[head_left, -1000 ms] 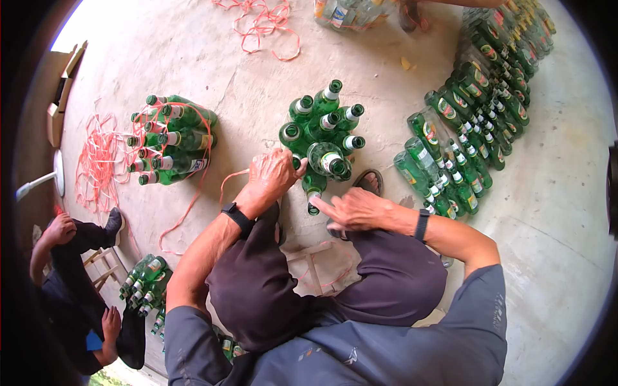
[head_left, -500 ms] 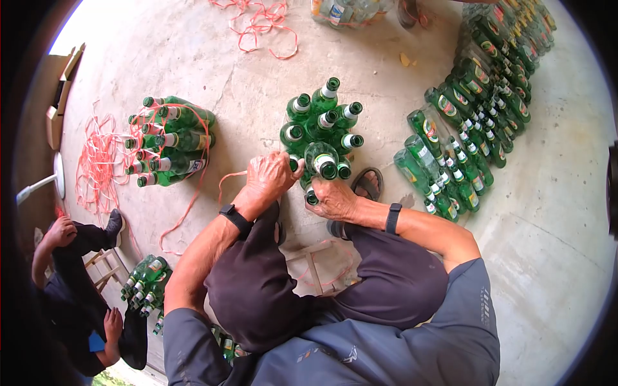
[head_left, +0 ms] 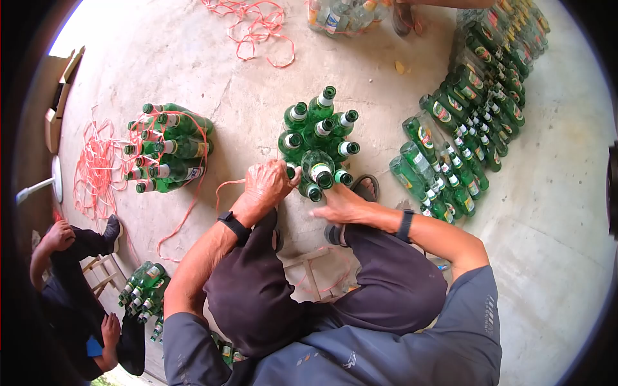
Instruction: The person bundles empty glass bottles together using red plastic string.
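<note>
A cluster of upright green bottles (head_left: 317, 128) stands on the concrete floor in front of my feet. At its lower left, my left hand (head_left: 269, 183) has its fingers curled against a bottle neck, and what they grip is hard to make out. A strand of pink twine (head_left: 225, 186) runs to the floor from beside that hand. My right hand (head_left: 338, 204) is at the near right edge of the cluster, its fingers partly extended and blurred, with nothing visible in them.
A twine-wrapped bottle bundle (head_left: 183, 149) stands left beside tangled pink twine (head_left: 96, 170). Many green bottles (head_left: 444, 167) lie stacked at right. Clear bottles (head_left: 344, 16) stand at the top near another person's foot (head_left: 403, 19). A person (head_left: 71, 296) sits at lower left.
My right hand has let go of the near bottle's neck and its fingers have opened out. My left hand stays at the cluster. The other person's arm at the top shows more.
</note>
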A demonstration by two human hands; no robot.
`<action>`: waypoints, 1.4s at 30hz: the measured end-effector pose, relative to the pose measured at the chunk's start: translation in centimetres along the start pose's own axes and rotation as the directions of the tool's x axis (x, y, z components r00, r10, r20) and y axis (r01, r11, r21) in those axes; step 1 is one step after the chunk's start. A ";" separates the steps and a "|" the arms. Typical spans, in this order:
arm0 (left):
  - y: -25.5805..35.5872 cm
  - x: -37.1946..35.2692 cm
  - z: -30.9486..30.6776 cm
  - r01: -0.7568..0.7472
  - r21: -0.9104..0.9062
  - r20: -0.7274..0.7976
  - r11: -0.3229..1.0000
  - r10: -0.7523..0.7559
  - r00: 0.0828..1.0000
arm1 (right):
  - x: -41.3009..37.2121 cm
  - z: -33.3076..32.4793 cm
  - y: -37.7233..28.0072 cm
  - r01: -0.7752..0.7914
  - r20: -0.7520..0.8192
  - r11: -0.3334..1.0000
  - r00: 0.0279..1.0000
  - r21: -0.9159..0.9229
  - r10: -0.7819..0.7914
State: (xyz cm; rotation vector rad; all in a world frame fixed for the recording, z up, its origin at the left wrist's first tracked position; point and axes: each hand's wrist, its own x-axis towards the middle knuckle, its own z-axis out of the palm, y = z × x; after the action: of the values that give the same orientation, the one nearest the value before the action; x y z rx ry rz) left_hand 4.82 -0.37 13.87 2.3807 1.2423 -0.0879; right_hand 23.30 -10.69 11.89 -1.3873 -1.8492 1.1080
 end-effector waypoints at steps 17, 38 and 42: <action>-0.4 0.1 0.6 -0.001 -0.036 -0.017 0.999 0.001 1.000 | 5.4 -9.1 -7.3 0.037 0.056 0.827 0.998 -0.561 -0.007; -0.6 0.3 0.1 0.026 -0.022 0.025 0.999 -0.025 0.999 | 6.2 -3.7 -1.2 0.141 0.155 0.821 0.986 -0.554 -0.065; -0.2 -0.3 0.6 0.016 -0.029 0.053 0.999 -0.014 0.999 | 5.7 -3.6 -1.1 0.064 0.171 0.801 0.984 -0.596 0.048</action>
State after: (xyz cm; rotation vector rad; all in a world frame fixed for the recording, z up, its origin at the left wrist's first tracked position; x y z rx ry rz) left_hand 4.62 -0.76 13.30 2.3294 1.2289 -0.1351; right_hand 24.00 -4.41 14.44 -1.6498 -2.4777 0.6655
